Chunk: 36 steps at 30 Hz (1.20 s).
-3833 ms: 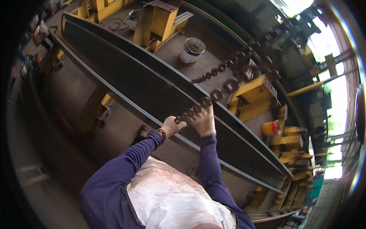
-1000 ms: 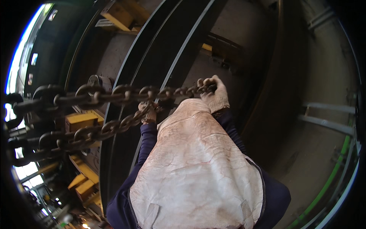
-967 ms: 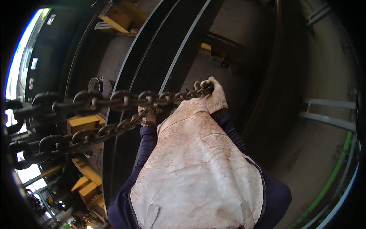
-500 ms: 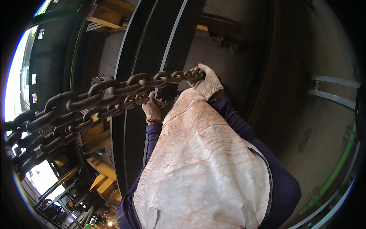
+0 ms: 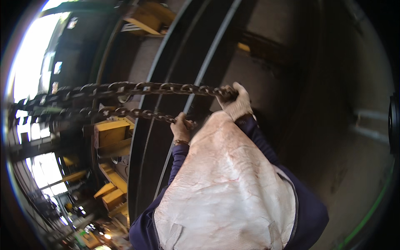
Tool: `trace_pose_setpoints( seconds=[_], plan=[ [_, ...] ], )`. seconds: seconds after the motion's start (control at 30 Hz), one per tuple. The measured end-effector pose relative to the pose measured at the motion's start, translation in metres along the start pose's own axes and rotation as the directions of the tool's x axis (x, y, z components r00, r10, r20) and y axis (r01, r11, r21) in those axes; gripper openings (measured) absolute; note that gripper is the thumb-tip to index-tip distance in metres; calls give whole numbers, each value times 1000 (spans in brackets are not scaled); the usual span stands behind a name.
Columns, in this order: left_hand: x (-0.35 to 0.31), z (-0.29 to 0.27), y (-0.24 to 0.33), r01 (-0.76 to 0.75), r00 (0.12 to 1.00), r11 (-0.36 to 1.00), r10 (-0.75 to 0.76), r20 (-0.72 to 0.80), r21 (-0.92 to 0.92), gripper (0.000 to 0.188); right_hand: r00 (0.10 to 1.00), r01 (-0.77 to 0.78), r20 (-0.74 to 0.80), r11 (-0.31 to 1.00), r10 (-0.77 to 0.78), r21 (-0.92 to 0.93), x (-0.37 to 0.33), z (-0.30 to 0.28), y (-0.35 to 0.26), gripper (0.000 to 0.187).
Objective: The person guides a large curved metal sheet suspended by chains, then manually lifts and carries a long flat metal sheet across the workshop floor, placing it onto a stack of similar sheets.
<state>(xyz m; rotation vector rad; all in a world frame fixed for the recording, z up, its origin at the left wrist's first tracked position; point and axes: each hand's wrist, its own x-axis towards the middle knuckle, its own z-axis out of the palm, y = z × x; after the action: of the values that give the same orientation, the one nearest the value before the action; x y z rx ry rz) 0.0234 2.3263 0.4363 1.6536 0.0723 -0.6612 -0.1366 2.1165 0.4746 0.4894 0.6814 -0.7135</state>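
Two heavy, dark steel chains run from the left rim toward my gloved hands. The upper chain [image 5: 156, 88] ends at my right hand [image 5: 236, 102], whose fingers are wrapped round its links. My left hand [image 5: 181, 127] is closed on the lower chain [image 5: 139, 113], a little nearer to me and to the left. Both chains are pulled nearly straight over a long, dark steel beam [image 5: 166, 104] with pale edges. Light work gloves cover both hands, and a long whitish apron [image 5: 225, 187] hangs over my front. Some fingers are hidden behind the links.
Yellow steel blocks [image 5: 111, 133] stand left of the beam, with another yellow support [image 5: 148, 18] at the far end. Bright openings [image 5: 48, 175] show at the left. Grey floor [image 5: 350, 166] with a green line [image 5: 366, 218] lies to the right.
The chains have swung away from the view and now look thinner, straighter and blurred. Both hands sit slightly farther right and lower in the picture, still gripping. The whole view has shifted.
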Motion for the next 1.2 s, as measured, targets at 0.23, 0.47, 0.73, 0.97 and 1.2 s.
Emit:
trace_pose_setpoints(
  seconds=[0.23, 0.47, 0.73, 0.97, 1.2],
  plan=[
    [27, -12, -8, -95, 990, 995, 91, -105, -39, 28, 990, -123, 59, 984, 132, -130, 39, 1, 19, 29],
    [30, -4, 14, -122, 962, 991, 131, -239, 54, 29, 973, -219, 4, 924, 232, -313, 54, 19, 17, 18],
    [-41, 39, 42, 10, 721, 950, 209, -661, 312, 26, 951, -309, -174, 740, 257, -597, 1, -1, 13, 16],
    [-36, 52, -125, -302, 904, 874, 136, 406, 379, 42, 927, -374, -260, 605, 270, -703, -34, -36, 3, 27],
    [-62, 112, -48, -350, 778, 924, 194, 598, 156, 55, 992, 125, 88, 625, -90, -771, -90, -58, -27, 19]
  ],
)
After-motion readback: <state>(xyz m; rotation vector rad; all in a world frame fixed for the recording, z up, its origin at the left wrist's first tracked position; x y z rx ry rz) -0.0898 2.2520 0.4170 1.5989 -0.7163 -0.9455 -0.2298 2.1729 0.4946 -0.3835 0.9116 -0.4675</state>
